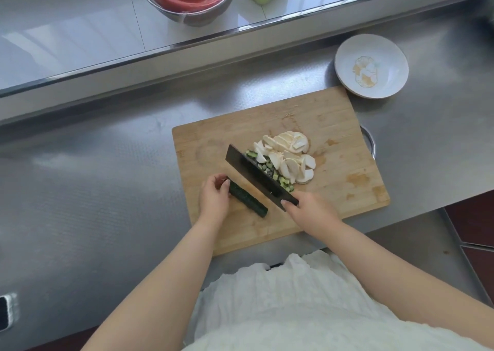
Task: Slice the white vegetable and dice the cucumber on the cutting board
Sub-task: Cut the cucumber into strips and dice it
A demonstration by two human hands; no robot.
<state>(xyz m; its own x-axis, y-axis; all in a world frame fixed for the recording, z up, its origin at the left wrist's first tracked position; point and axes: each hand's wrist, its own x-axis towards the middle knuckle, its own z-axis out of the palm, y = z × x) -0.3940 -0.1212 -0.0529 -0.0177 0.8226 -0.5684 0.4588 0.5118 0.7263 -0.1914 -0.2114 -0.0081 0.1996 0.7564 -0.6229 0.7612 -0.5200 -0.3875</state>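
Wooden cutting board [328, 126] lay on steel counter [80, 190], dark cleaver [256, 174] gripped by right hand [307, 207] (blade against diced cucumber [270, 170]), white slices [288, 155] piled beyond, left hand [215, 198] holding uncut cucumber piece [248, 199] near board's front-left.

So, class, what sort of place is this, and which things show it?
Probably a kitchen, perhaps a commercial one: a steel counter, a wooden cutting board with sliced vegetables, and a cleaver in the right hand.

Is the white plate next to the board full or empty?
Empty. The white plate shows only its printed gold pattern; no food lies in it.
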